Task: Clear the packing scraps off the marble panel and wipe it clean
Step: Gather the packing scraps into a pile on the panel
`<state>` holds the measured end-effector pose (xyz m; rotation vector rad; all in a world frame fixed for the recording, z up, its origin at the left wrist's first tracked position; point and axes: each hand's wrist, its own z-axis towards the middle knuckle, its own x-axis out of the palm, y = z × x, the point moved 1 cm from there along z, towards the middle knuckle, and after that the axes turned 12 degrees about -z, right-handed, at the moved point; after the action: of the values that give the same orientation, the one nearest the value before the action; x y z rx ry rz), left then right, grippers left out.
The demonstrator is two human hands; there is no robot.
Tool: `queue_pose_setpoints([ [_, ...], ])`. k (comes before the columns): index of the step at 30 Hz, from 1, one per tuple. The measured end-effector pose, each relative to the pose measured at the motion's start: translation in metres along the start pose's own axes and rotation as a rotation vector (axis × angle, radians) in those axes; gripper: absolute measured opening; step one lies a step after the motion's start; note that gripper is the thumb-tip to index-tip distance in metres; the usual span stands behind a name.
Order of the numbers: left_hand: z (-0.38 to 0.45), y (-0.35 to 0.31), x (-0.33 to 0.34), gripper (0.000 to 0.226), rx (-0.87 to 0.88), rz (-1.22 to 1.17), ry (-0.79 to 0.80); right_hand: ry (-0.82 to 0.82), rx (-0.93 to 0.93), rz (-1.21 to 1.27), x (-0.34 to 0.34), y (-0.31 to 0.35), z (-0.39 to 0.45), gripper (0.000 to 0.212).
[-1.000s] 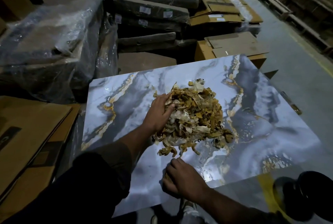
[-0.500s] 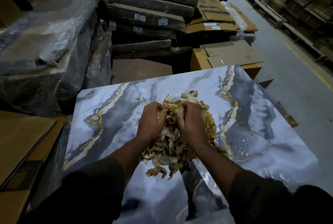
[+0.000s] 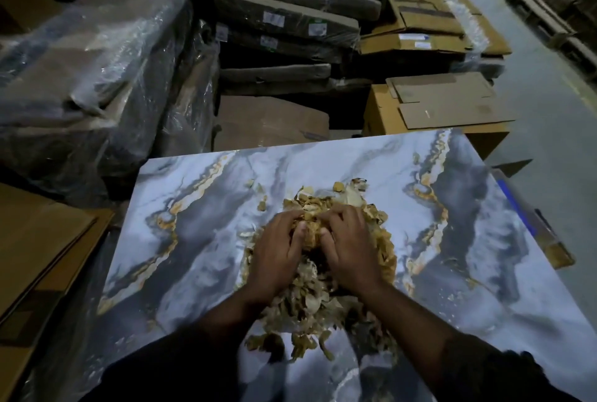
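I see my left hand (image 3: 279, 251) and right hand (image 3: 350, 251) clenched into the tan heap of torn packing scraps (image 3: 319, 301) mid-panel on the blue-grey, gold-veined marble panel (image 3: 193, 240); gathering step, lifting it clear likely next.

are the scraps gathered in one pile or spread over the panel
Mostly gathered: the tan packing scraps sit heaped mid-panel under the left hand and right hand; a few bits lie apart on the blue-grey marble panel.

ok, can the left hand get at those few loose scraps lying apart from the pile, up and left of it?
Probably yes. The left hand sits on the scrap pile, and only bare marble panel lies between it and the loose scraps.
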<state>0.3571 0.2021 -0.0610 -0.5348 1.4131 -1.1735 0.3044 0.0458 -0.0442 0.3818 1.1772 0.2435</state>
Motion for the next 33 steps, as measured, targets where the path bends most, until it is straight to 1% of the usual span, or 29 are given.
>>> queue_pose_setpoints([
  [3, 0.021, -0.005, -0.017, 0.056, -0.017, 0.004, -0.102, -0.087, 0.004, 0.045, -0.018, -0.023, 0.028, 0.038],
  [5, 0.038, -0.004, -0.029, 0.058, -0.015, 0.003, -0.181, -0.116, 0.089, 0.069, -0.017, -0.050, 0.053, 0.038],
  [6, 0.047, -0.002, -0.034, 0.057, -0.010, -0.001, -0.221, -0.102, 0.158, 0.089, -0.012, -0.067, 0.066, 0.037],
  [8, 0.066, 0.005, -0.043, 0.055, 0.003, -0.012, -0.277, 0.005, 0.304, 0.147, 0.003, -0.102, 0.090, 0.035],
  [10, 0.085, 0.019, -0.049, 0.052, -0.028, -0.006, -0.277, 0.151, 0.380, 0.203, 0.018, -0.130, 0.107, 0.034],
  [12, 0.105, 0.044, -0.049, 0.048, -0.106, -0.001, -0.205, 0.272, 0.390, 0.226, 0.031, -0.144, 0.117, 0.035],
  [14, 0.123, 0.071, -0.045, 0.054, -0.222, 0.028, -0.094, 0.358, 0.350, 0.186, 0.044, -0.149, 0.123, 0.034],
  [16, 0.133, 0.092, -0.037, 0.063, -0.324, 0.126, 0.015, 0.396, 0.338, 0.145, 0.056, -0.151, 0.127, 0.033],
  [18, 0.130, 0.099, -0.025, 0.069, -0.321, 0.247, 0.121, 0.440, 0.346, 0.161, 0.062, -0.145, 0.127, 0.036],
  [20, 0.121, 0.096, -0.012, 0.073, -0.263, 0.257, 0.138, 0.511, 0.307, 0.193, 0.065, -0.133, 0.125, 0.036],
  [22, 0.111, 0.081, 0.000, 0.065, -0.232, 0.172, 0.122, 0.584, 0.232, 0.210, 0.066, -0.118, 0.122, 0.034],
  [24, 0.102, 0.060, 0.009, 0.050, -0.168, 0.097, 0.159, 0.653, 0.138, 0.238, 0.066, -0.105, 0.118, 0.033],
  [26, 0.095, 0.046, 0.010, 0.048, -0.112, 0.088, 0.217, 0.698, 0.135, 0.323, 0.059, -0.098, 0.115, 0.036],
  [27, 0.093, 0.045, 0.008, 0.051, -0.114, 0.085, 0.250, 0.715, 0.158, 0.355, 0.052, -0.096, 0.114, 0.039],
  [29, 0.093, 0.052, -0.001, 0.054, -0.184, 0.003, 0.279, 0.729, 0.165, 0.360, 0.039, -0.097, 0.108, 0.042],
  [31, 0.094, 0.060, -0.008, 0.054, -0.266, -0.085, 0.274, 0.705, 0.124, 0.285, 0.036, -0.100, 0.097, 0.044],
  [33, 0.092, 0.061, -0.008, 0.059, -0.281, -0.043, 0.336, 0.645, 0.033, 0.157, 0.038, -0.098, 0.084, 0.054],
])
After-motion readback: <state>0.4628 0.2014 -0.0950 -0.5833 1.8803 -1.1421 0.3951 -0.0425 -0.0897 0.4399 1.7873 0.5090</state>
